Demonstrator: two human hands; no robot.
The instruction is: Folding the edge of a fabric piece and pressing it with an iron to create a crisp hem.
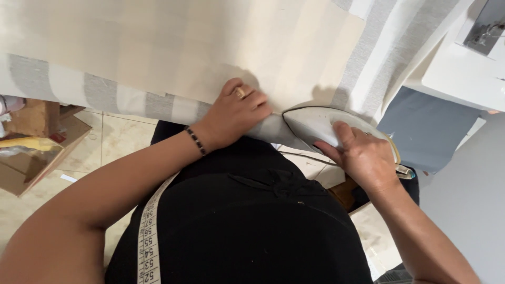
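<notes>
A person in a black top (247, 231) looks down at their own hands. A white measuring tape (149, 236) hangs down the front of the top, on the left side.

The right hand (365, 158) is wrapped tight around a white iron (315, 126). The fingers curl over the top of the iron and the thumb lies along its side. The pointed tip of the iron faces the left hand and almost touches it. The iron sits at the near edge of the cloth (184, 47).

The left hand (236, 113) lies flat on the cloth, just beside the iron's tip. Its fingers are close together and bent a little, and they press the folded edge down. There is a gold ring on one finger and a dark bead bracelet (195, 140) on the wrist.

The cloth is big and cream with grey and white stripes. It spreads out far from the hands and covers the top of the picture.

On the floor to the left sits an open cardboard box (31, 152). Far off on the right is a white sewing machine (468, 52), and a grey-blue piece of cloth (426, 131) hangs below it.
</notes>
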